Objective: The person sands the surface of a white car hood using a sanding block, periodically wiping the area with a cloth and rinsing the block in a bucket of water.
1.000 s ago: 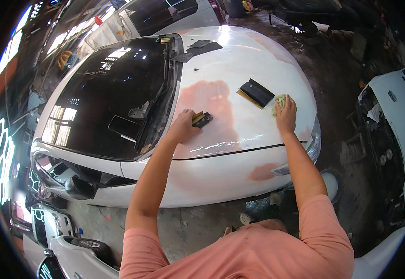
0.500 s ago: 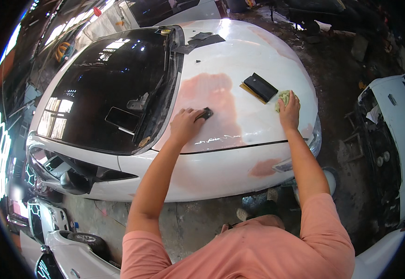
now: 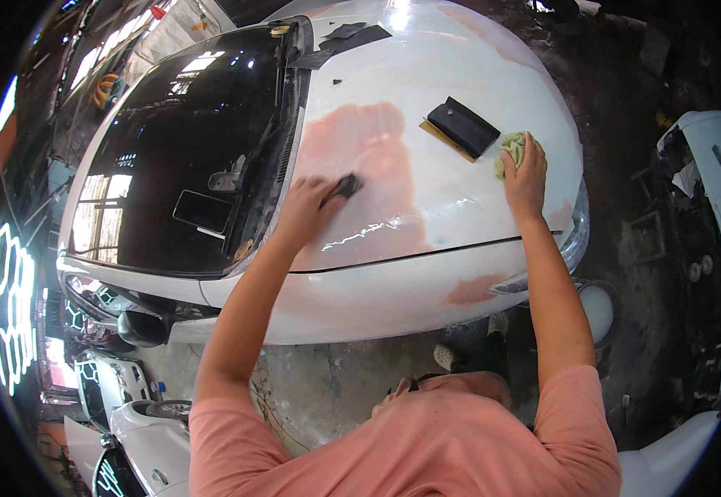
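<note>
My left hand (image 3: 309, 203) is closed on a small dark block (image 3: 342, 187), blurred, over the pink patch (image 3: 359, 139) on the white car hood (image 3: 451, 66). My right hand (image 3: 526, 182) grips a crumpled light green cloth (image 3: 511, 149) on the hood's right part. Between and above my hands lies a larger black block (image 3: 462, 124) with a yellow piece (image 3: 433, 132) under it. Dark sheets (image 3: 340, 48) lie near the top of the hood by the windshield.
A phone (image 3: 199, 211) rests on the dark windshield (image 3: 162, 132). A side mirror (image 3: 143, 327) juts out below it. A detached white body panel (image 3: 708, 149) stands at the right, another car (image 3: 137, 447) at lower left. A yellow cable (image 3: 273, 418) lies on the concrete floor (image 3: 352, 373).
My left hand has shifted back and forth on the pink patch, ending further left, with the block. My right hand stays on the cloth. The view has shifted, so the hood sits higher.
</note>
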Demonstrator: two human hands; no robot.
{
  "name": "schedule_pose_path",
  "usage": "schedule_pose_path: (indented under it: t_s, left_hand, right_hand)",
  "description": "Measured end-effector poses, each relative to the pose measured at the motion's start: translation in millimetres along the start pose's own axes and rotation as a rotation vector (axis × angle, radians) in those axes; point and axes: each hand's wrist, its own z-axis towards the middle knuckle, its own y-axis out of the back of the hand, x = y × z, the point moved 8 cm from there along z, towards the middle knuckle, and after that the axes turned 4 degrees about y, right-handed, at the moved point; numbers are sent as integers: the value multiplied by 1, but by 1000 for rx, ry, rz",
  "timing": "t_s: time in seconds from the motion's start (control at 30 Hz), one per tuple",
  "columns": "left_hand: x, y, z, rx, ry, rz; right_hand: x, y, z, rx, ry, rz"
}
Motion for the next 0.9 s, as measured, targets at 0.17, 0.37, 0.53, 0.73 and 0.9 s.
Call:
schedule_pose_path:
  t_s: [0.17,0.37,0.53,0.73,0.9]
  left_hand:
    - [8,7,-11,29,-77,71]
    - [7,-12,17,2,-123,75]
    - [4,10,-18,89,-184,59]
    - [-6,-23,54,53,-332,-5]
    - [10,6,-9,172,-291,-40]
  right_hand:
    - [5,-4,3,-12,-6,-6]
    - [2,-4,-1,14,-3,15]
    - [3,-3,5,16,-6,-15]
    - [6,-10,0,35,-11,18]
    - [1,-2,1,65,-81,-32]
